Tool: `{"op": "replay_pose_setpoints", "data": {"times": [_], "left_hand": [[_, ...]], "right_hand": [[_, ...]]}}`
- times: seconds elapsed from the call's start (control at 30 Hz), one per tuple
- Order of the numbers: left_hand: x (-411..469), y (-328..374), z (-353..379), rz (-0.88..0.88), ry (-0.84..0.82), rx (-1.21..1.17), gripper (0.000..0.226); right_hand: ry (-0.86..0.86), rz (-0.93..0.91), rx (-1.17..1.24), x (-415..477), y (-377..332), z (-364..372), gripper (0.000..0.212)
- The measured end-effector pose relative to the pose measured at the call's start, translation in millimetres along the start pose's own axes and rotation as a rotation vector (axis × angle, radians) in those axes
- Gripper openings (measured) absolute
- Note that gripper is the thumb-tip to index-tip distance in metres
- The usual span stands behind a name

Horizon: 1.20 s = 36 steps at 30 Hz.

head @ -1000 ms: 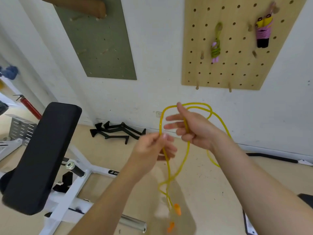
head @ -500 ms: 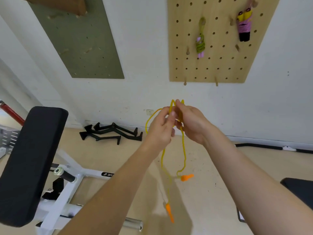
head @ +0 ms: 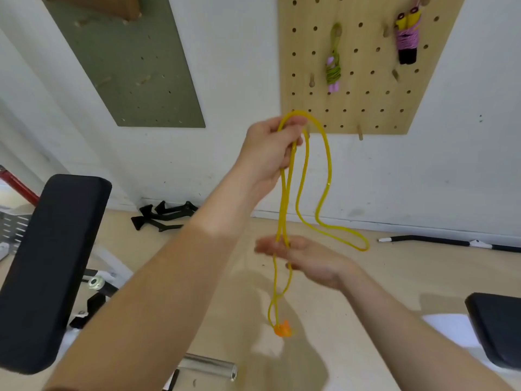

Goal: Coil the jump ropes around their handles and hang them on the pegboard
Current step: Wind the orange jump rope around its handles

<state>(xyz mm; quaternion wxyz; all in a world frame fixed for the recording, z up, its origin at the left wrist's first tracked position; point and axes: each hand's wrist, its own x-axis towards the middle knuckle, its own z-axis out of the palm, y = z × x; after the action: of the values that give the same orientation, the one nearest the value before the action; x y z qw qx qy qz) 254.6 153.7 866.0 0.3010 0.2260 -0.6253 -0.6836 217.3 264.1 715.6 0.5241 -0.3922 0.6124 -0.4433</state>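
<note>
Dropped lower, the right hand (head: pixel 310 261) lies open against the glossy yellow rope (head: pixel 328 170), its loops pinched by the left hand (head: pixel 267 156).

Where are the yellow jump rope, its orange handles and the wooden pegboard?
yellow jump rope (head: pixel 328 165): head view, right hanging strand.
orange handles (head: pixel 282 330): head view, dangling pair.
wooden pegboard (head: pixel 361 83): head view, bare wood between holes.

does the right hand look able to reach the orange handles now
Probably yes: the right hand is open and the orange handles dangle freely just below it on the yellow rope, nothing between.
</note>
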Motion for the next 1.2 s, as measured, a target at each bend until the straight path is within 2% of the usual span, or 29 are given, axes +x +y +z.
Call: {"op": "replay_pose_setpoints", "data": {"times": [0.07,0.13,0.23,0.27,0.33,0.4,0.5,0.57,0.67,0.77,0.83,0.9,0.97,1.1,1.13,1.2], "left_hand": [[12.5,10.4,-2.0,0.034,0.021,0.000,0.016],[23.9,12.2,-7.7,0.023,0.018,0.033,0.018],[15.5,-14.4,-27.4,-0.133,-0.010,0.277,0.023],[3.9,-32.4,-36.5,-0.163,-0.047,0.305,0.024],[-32.5,-74.9,-54.0,-0.191,-0.212,0.173,0.029],[-72.5,-115.5,-64.4,-0.303,-0.336,0.132,0.035],[-114.4,-170.7,-73.8,-0.335,-0.392,0.529,0.019],[-125.5,-183.6,-74.2,-0.384,-0.304,0.560,0.028],[-117.8,-160.7,-66.0,-0.391,-0.091,0.283,0.035],[-90.9,-114.2,-53.9,-0.281,-0.029,0.011,0.033],[-73.4,-93.1,-46.3,-0.266,-0.046,-0.070,0.032],[-61.9,-83.3,-41.2,-0.262,-0.055,-0.068,0.031],[-54.0,-80.8,-39.4,-0.260,-0.058,-0.076,0.032],[-43.6,-77.6,-40.5,-0.277,0.001,-0.127,0.032],[-41.5,-77.1,-41.0,-0.269,0.021,-0.137,0.031],[-37.3,-78.5,-43.8,-0.262,0.057,-0.169,0.031]], "right_hand": [[0.021,-0.004,-0.008,-1.9,16.5,16.7,0.034],[0.134,0.010,0.097,-5.0,12.2,25.9,0.039],[0.299,-0.047,0.264,-4.3,-13.9,24.0,0.042],[0.323,-0.078,0.350,-2.3,-23.9,20.3,0.042],[0.358,-0.102,0.543,2.9,-45.0,9.7,0.041],[0.379,-0.074,0.748,9.4,-62.9,0.5,0.040],[0.381,-0.061,1.002,20.2,-83.6,-6.3,0.039],[0.411,-0.124,1.049,27.7,-91.4,-18.3,0.040],[0.389,-0.097,0.745,24.3,-83.3,-30.3,0.058],[0.128,-0.034,0.415,8.8,-29.0,-10.1,0.061],[-0.037,-0.037,0.408,-3.6,8.5,7.1,0.065],[-0.037,0.025,0.488,-14.6,30.9,13.1,0.072],[-0.023,0.086,0.478,-25.5,43.2,12.9,0.063],[0.002,0.085,0.084,-41.8,53.1,17.9,0.021],[0.033,0.079,0.041,-43.6,50.3,19.6,0.018],[0.088,0.054,0.047,-45.8,41.3,23.2,0.026]]}}
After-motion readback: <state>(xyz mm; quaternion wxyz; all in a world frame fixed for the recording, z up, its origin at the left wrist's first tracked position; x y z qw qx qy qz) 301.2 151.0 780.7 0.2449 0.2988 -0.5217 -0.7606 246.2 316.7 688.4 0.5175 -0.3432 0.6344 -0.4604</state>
